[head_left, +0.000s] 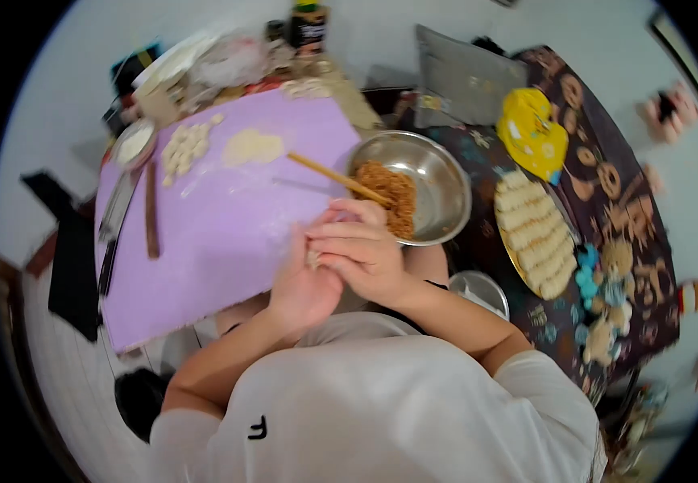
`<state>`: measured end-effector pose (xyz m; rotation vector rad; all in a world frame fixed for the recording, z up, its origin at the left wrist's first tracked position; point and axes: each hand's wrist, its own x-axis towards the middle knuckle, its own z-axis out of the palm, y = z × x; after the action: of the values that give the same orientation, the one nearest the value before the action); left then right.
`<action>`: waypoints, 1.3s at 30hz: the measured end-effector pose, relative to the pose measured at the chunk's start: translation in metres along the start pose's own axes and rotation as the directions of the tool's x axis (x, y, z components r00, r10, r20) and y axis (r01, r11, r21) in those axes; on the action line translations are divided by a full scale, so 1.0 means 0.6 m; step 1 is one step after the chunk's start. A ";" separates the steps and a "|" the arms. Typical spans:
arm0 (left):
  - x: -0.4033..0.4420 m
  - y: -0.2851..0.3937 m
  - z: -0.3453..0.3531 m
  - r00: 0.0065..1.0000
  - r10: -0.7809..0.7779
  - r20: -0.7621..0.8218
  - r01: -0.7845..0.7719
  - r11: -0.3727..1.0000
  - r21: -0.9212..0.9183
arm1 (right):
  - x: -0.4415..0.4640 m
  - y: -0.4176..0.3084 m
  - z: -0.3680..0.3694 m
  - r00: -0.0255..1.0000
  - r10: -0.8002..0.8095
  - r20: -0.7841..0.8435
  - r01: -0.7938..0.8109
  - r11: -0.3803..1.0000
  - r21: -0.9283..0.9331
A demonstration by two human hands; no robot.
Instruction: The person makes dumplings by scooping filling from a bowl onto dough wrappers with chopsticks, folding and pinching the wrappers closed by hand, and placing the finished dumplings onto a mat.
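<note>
Fingers (349, 232) of the R hand (367, 259) are held close together over the L hand (307, 291), w/ a bit of pale dough (314, 259) apparently pinched, just left of the steel mixing bowl (444, 173). L grip can't be told, mostly hidden. Prob a dumpling being sealed; imo a firm, even pinch is called for next. Brownish filling (399, 200) + wooden stick (329, 172) are held in the bowl. Dumplings (536, 233) are lined up on a plate (513, 254) to its right; white powder, prob flour (133, 145), is kept in a small bowl (142, 160) far left of it.
</note>
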<state>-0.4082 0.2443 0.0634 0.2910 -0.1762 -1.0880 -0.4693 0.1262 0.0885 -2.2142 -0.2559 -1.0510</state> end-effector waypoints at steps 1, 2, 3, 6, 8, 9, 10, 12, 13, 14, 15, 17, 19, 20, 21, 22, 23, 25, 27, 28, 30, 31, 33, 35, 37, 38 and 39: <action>0.000 -0.005 -0.013 0.995 0.008 0.104 0.005 0.992 -0.125 | -0.002 -0.004 -0.003 0.999 0.040 -0.031 -0.040 0.999 0.000; 0.001 -0.005 -0.016 0.990 0.019 0.138 -0.004 0.994 -0.105 | -0.004 0.000 -0.006 0.999 -0.003 -0.045 0.003 1.000 -0.004; 0.002 -0.006 -0.016 0.985 0.030 0.170 -0.016 0.996 -0.087 | -0.009 0.006 -0.009 0.997 -0.045 -0.055 0.045 0.999 -0.007; 0.010 -0.013 0.010 0.990 0.024 0.138 -0.034 0.997 0.069 | -0.018 0.022 -0.015 0.990 -0.106 -0.097 0.103 0.994 -0.032; 0.015 -0.017 0.019 0.995 0.019 0.094 -0.031 0.991 0.129 | -0.023 0.019 -0.024 0.988 -0.073 -0.137 0.069 0.997 -0.029; 0.020 -0.019 0.020 0.997 0.015 0.080 -0.025 0.993 0.116 | -0.020 0.010 -0.030 0.987 -0.030 -0.161 0.027 0.999 -0.017; 0.024 -0.020 0.021 0.998 0.016 0.066 -0.023 0.994 0.103 | -0.019 0.005 -0.035 0.983 0.011 -0.182 -0.011 1.000 -0.001; 0.032 -0.029 0.036 0.997 0.007 0.078 -0.019 0.989 0.144 | -0.026 0.011 -0.047 0.979 -0.036 -0.200 0.023 0.998 -0.064; 0.034 -0.033 0.041 0.997 0.006 0.082 -0.019 0.987 0.162 | -0.030 0.017 -0.054 0.977 -0.059 -0.205 0.040 0.995 -0.093; 0.038 -0.033 0.033 0.989 -0.050 0.140 0.028 0.988 0.152 | -0.035 0.024 -0.061 0.982 -0.055 -0.179 0.036 0.993 -0.110; 0.043 -0.032 0.019 0.975 -0.102 0.197 0.074 0.987 0.145 | -0.039 0.033 -0.069 0.987 -0.052 -0.151 0.034 0.992 -0.125; 0.044 -0.030 0.005 0.967 -0.143 0.212 0.111 0.982 0.153 | -0.042 0.039 -0.079 0.992 -0.037 -0.122 0.020 0.991 -0.135; 0.042 -0.036 0.014 0.984 -0.119 0.129 0.094 0.978 0.185 | -0.037 0.032 -0.082 0.984 0.055 -0.168 -0.067 0.995 -0.070; 0.041 -0.039 0.028 0.992 -0.109 0.069 0.093 0.976 0.198 | -0.035 0.029 -0.082 0.977 0.100 -0.187 -0.108 0.994 -0.033; 0.040 -0.043 0.049 0.995 -0.098 0.011 0.094 0.973 0.211 | -0.033 0.027 -0.080 0.964 0.091 -0.251 -0.101 0.994 -0.029; 0.039 -0.044 0.062 0.995 -0.087 -0.044 0.095 0.971 0.220 | -0.036 0.031 -0.082 0.973 0.069 -0.221 -0.084 0.995 -0.061; 0.042 -0.046 0.043 0.996 -0.078 0.038 0.067 0.971 0.230 | -0.040 0.038 -0.086 0.980 0.049 -0.192 -0.068 0.993 -0.096; 0.042 -0.043 0.045 0.993 -0.093 0.072 0.070 0.959 0.275 | -0.044 0.040 -0.088 0.984 0.070 -0.166 -0.091 0.989 -0.119; 0.039 -0.043 0.054 0.994 -0.083 0.064 0.060 0.949 0.309 | -0.049 0.047 -0.084 0.982 0.080 -0.171 -0.099 0.990 -0.102; 0.038 -0.040 0.055 0.994 -0.088 0.059 0.065 0.948 0.313 | -0.052 0.052 -0.082 0.982 0.084 -0.170 -0.101 0.990 -0.094; 0.034 -0.033 0.054 0.995 -0.085 0.047 0.066 0.947 0.315 | -0.057 0.060 -0.075 0.989 0.047 -0.143 -0.063 0.992 -0.105; 0.030 -0.027 0.056 0.995 -0.091 0.033 0.070 0.912 0.405 | -0.057 0.062 -0.071 0.992 0.026 -0.124 -0.039 0.994 -0.106; 0.017 -0.011 0.057 0.996 -0.085 -0.009 0.075 0.817 0.571 | -0.055 0.045 -0.054 0.978 0.079 -0.193 -0.064 0.994 0.084; 0.009 0.017 0.032 0.988 0.003 -0.154 0.104 0.728 0.678 | -0.053 0.032 -0.058 0.987 0.058 -0.147 -0.034 0.986 0.164; 0.011 0.059 -0.019 0.956 0.187 -0.224 0.095 0.527 0.844 | -0.078 0.045 -0.055 0.998 0.058 0.003 -0.058 0.984 0.166; 0.013 0.090 -0.042 0.936 0.300 -0.185 0.121 0.219 0.968 | -0.086 0.051 -0.051 0.995 0.059 0.075 -0.071 0.985 0.159; 0.013 0.120 -0.066 0.917 0.383 -0.116 0.171 -0.112 0.979 | -0.086 0.049 -0.050 0.987 0.073 0.146 -0.091 0.989 0.118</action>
<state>-0.3327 0.2742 0.0489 1.9423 -0.7008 -0.4175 -0.5088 0.0896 0.0496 -2.1693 -0.2816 -0.8133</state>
